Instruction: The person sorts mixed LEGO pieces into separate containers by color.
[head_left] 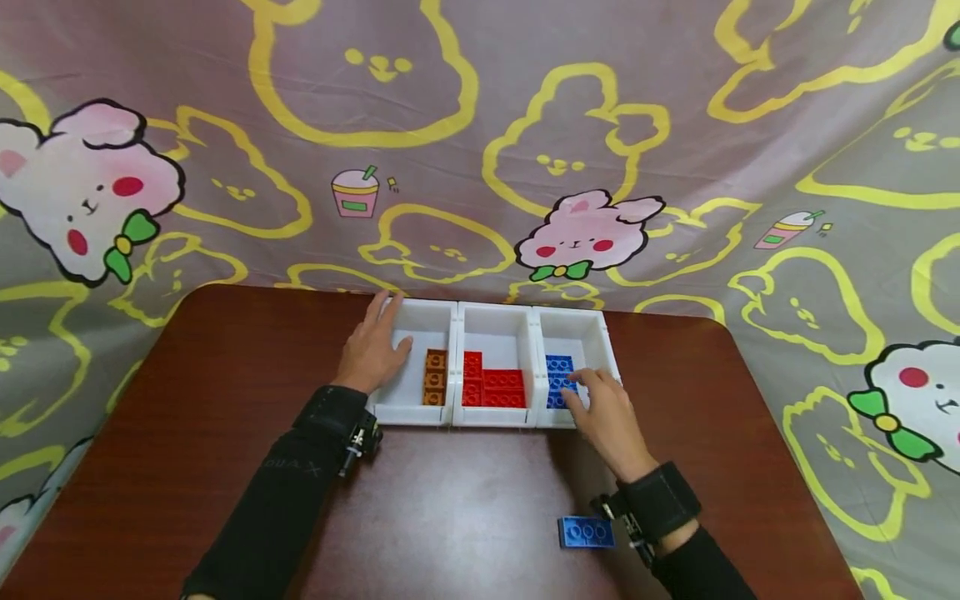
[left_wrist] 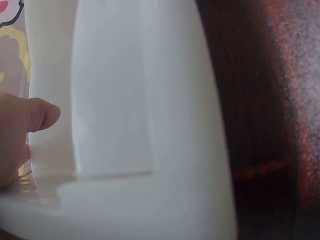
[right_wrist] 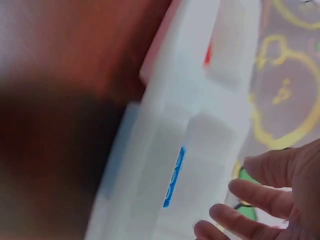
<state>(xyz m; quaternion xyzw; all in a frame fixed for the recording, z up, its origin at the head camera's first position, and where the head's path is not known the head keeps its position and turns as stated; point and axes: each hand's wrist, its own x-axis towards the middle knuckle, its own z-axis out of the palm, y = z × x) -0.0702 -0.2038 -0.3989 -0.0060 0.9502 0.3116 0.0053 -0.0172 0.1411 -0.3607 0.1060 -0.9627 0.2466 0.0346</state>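
Observation:
Three white bins (head_left: 454,417) stand side by side, joined in a row. My left hand (head_left: 373,350) rests at the left wall of the left bin, fingers stretched toward its far corner and the thumb (left_wrist: 45,114) over the inside. Brown bricks (head_left: 434,377) lie along that bin's right wall. Red bricks (head_left: 498,387) fill the near part of the middle bin. Over the right bin, my right hand (head_left: 611,417) has its fingers spread beside the blue bricks (head_left: 558,383) and holds nothing visible. A separate blue brick (head_left: 587,532) lies on the table near my right wrist.
The bins sit toward the far edge of the dark wooden table (head_left: 450,500). Behind it hangs a patterned cloth (head_left: 450,167) with yellow outlines and cartoon animals. A strapped wrist camera (head_left: 633,521) is close to the separate blue brick in the head view.

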